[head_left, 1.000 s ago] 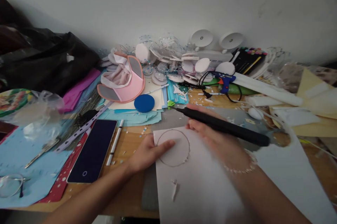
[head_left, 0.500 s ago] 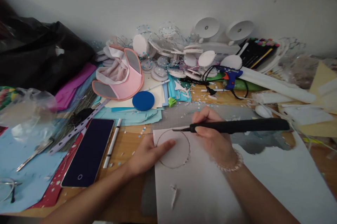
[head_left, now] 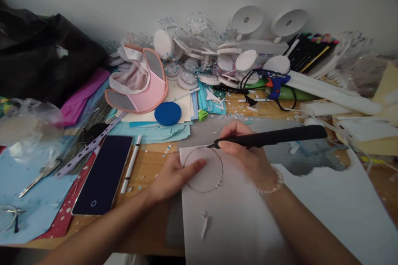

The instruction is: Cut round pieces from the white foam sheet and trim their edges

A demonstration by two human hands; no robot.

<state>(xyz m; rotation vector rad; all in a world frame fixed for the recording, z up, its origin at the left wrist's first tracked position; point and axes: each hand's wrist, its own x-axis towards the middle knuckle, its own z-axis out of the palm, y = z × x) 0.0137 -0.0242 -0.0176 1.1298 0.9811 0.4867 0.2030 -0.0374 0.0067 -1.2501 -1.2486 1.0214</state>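
Observation:
A white sheet [head_left: 236,223], perhaps foam board, lies in front of me with a thin circle outlined near its top left corner. My left hand [head_left: 174,176] grips its left edge, the thumb resting inside the circle and the other fingers mostly hidden. In my right hand [head_left: 245,151] is a long black pen-shaped cutting tool [head_left: 280,136], pinched close to its thin metal tip. That tip meets the top of the circle's line. Small bumps show along the circle's lower right. A little twisted white scrap [head_left: 204,225] rests on the sheet below it.
A phone [head_left: 104,173] and a white marker [head_left: 131,164] lie left of my forearm. Behind are a blue disc [head_left: 168,113], a pink visor [head_left: 146,93], a blue glue gun [head_left: 275,84] and several white discs. Scissors [head_left: 40,178] are at far left.
The tool's tip has shifted slightly right along the top of the circle, and its handle now slants upward more. My left hand stays on the sheet. The whole view has tilted slightly.

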